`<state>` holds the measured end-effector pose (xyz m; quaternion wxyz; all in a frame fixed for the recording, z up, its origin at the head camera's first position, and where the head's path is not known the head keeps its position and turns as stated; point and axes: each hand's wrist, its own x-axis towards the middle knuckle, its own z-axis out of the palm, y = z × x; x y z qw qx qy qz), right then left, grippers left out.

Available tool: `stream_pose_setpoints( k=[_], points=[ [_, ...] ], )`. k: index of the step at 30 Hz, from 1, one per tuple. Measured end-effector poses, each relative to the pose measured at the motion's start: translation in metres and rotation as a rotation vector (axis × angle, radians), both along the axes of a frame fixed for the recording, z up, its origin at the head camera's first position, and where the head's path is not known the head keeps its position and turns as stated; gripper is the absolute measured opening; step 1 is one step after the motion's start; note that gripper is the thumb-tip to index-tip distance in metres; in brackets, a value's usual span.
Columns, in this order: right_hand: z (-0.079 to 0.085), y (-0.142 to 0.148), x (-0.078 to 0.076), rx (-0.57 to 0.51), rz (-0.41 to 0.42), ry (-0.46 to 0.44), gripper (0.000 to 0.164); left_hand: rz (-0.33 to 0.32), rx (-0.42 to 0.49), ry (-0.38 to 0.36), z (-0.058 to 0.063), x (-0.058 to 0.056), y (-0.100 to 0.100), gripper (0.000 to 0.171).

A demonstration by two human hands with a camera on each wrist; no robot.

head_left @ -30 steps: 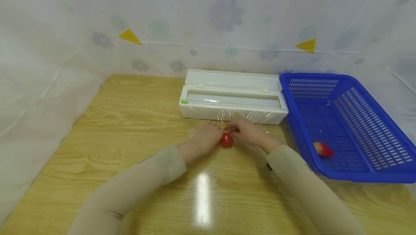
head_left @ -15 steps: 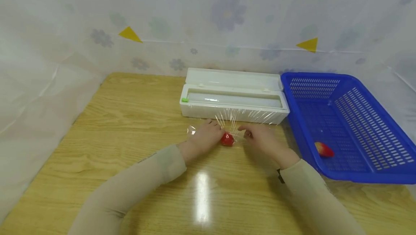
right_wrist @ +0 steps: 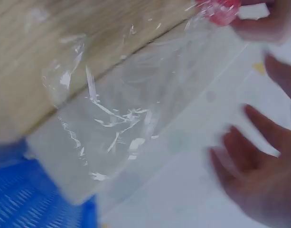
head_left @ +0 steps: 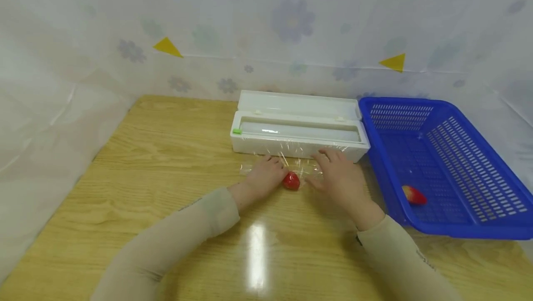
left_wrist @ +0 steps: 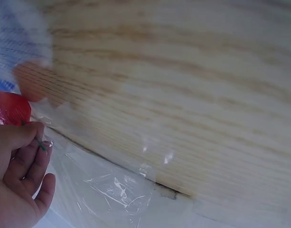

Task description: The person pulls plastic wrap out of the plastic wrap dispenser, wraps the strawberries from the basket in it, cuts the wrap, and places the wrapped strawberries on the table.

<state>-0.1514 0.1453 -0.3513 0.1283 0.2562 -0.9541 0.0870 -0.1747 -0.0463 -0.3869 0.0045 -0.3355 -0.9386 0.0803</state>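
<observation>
A red strawberry (head_left: 291, 181) with a green stem lies low over the table, with clear cling film (right_wrist: 112, 109) around it and stretched toward the box. My left hand (head_left: 266, 176) pinches it by the stem end; the left wrist view shows thumb and fingertips at the green stem (left_wrist: 41, 144). To its right, my right hand (head_left: 342, 181) is spread over the film, fingers apart and nothing gripped. Behind both hands stands a white cling film box (head_left: 297, 146), its lid raised and the film roll (head_left: 300, 131) inside.
A blue plastic basket (head_left: 385, 176) stands right of the box, almost against it. Inside it lies a red and yellow strawberry (head_left: 414, 195). The wooden table (head_left: 179, 144) ends at a flowered curtain (head_left: 204, 37) behind.
My right hand has drawn away from the strawberry to the right, and its fingers have spread over the film. The left hand has stayed at the strawberry.
</observation>
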Motion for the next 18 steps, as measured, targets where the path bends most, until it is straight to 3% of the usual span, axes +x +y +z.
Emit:
stream_pose_setpoints(
  k=[3,5,10,18],
  points=[
    [-0.003,-0.014,0.009,-0.032,0.196,0.158,0.031,0.002,0.018,0.006,-0.001,-0.001,0.0,0.022],
    [-0.009,-0.019,0.013,0.002,0.255,0.127,0.028,0.0,0.029,0.008,-0.001,-0.001,0.0,0.021],
    [-0.03,-0.019,0.009,0.129,0.114,-0.057,0.041,-0.011,0.024,-0.016,-0.002,-0.002,0.0,0.023],
    [-0.041,-0.023,0.0,0.158,0.026,-0.05,0.029,0.02,0.062,-0.058,-0.001,-0.004,-0.004,0.027]
  ],
)
